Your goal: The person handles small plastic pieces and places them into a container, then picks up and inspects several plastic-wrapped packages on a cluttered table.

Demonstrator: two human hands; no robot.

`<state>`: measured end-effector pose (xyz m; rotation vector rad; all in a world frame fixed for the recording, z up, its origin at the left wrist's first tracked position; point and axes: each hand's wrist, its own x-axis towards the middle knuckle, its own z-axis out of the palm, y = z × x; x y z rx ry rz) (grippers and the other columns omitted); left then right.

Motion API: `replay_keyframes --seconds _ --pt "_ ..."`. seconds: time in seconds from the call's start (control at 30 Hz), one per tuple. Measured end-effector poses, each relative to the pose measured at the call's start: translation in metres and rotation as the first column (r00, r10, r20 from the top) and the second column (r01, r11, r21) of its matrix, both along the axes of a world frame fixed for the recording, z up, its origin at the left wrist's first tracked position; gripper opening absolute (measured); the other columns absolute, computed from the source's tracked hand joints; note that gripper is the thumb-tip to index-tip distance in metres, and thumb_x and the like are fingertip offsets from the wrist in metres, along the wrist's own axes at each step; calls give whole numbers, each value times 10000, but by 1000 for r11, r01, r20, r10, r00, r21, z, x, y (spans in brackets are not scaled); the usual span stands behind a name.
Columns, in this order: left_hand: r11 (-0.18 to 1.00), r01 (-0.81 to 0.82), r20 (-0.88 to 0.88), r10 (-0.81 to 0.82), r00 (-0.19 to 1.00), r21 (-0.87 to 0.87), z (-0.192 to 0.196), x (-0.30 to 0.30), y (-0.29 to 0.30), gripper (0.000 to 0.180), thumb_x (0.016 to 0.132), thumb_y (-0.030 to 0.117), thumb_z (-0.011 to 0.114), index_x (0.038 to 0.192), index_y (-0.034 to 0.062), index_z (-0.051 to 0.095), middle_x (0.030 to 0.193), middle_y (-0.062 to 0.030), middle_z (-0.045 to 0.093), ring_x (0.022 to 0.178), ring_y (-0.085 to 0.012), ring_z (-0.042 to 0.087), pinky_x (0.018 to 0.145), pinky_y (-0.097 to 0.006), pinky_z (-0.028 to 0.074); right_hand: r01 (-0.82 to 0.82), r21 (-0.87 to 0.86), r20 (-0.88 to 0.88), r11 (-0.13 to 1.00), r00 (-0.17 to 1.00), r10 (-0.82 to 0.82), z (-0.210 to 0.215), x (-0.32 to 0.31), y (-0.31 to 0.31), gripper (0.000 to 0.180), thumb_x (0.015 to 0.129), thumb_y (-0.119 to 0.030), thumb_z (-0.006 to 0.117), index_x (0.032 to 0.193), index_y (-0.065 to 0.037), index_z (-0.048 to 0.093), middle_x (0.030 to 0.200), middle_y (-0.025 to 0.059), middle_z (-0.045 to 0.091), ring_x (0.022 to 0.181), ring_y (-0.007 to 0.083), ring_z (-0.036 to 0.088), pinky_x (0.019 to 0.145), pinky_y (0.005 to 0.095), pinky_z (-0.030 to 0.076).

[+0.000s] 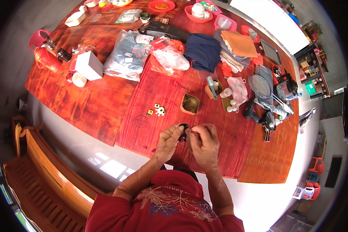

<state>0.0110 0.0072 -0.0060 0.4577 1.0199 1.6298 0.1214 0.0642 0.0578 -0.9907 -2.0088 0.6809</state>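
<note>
Over the near part of the red wooden table, my left hand (168, 140) pinches a small black object (183, 132) whose kind is too small to make out. My right hand (205, 142) is close against it, fingers bent and pressed together; what they grip is hidden. Beyond my hands stands a square brown container (190, 104) with small dark bits inside. To its left lie a cream cog-shaped piece (160, 111) and a small yellow block (150, 112). A thin dark ring (140, 121) rests nearer my left hand.
Farther right are a brush (211, 87) on a small box, white bottles (232, 106) and a racket (260, 86). Bagged clothing (128, 55) and folded navy cloth (202, 52) lie beyond. At left stand a white box (89, 65) and red thermos (46, 59). A wooden bench (58, 170) is lower left.
</note>
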Motion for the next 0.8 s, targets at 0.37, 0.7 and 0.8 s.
replay_keyframes --seconds 0.37,0.7,0.8 --pt "981 -184 266 193 944 -60 -13 4 1 175 914 144 564 989 12 652 841 -20 634 725 -79 570 636 -214 482 -36 -61 219 997 975 48 -17 12 -20 155 732 -5 658 874 -47 613 839 105 521 753 262 569 615 337 477" --pt "995 -76 539 99 837 -65 -12 5 -4 124 908 115 559 944 44 654 877 -51 662 781 -136 637 680 -276 563 82 99 174 992 980 -99 -24 4 3 163 732 -45 688 874 -69 613 862 125 535 776 287 565 622 382 476" --pt "990 -86 498 132 857 -113 -5 -1 -3 128 914 123 550 949 52 650 883 -53 662 778 -147 640 683 -290 562 189 -27 144 982 972 -183 -17 16 7 160 728 -35 686 866 -68 610 865 128 538 770 287 565 624 386 478"
